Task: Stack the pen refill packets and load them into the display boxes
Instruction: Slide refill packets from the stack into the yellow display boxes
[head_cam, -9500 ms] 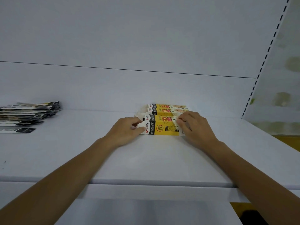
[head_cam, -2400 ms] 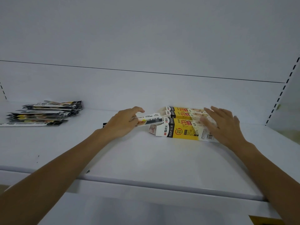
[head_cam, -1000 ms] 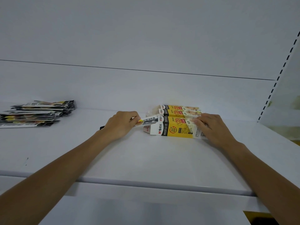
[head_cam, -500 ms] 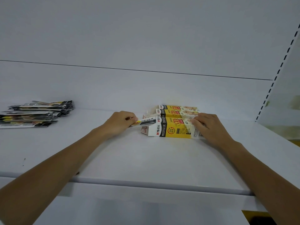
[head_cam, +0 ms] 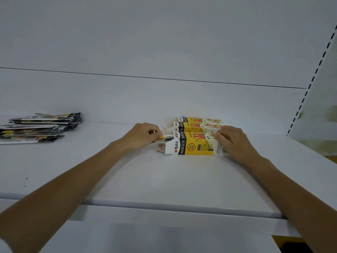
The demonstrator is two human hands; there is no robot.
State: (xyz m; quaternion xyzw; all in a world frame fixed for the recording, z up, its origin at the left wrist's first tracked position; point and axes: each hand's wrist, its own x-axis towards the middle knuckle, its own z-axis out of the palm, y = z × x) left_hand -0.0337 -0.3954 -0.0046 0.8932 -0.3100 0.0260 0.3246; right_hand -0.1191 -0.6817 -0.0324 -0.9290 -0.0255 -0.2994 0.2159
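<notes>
Both bare arms reach from the front edge of the shelf (head_cam: 164, 181) toward its back. The left grip (head_cam: 144, 133) is knuckles up with its fingers curled. It pinches a thin packet (head_cam: 163, 139) between thumb and fingertips. The right grip (head_cam: 235, 141) lies palm down on the right end of the front box (head_cam: 193, 147), its bent fingers hooked over the top. The two grips are apart, one at each end of that box. Both wrists look straight.
</notes>
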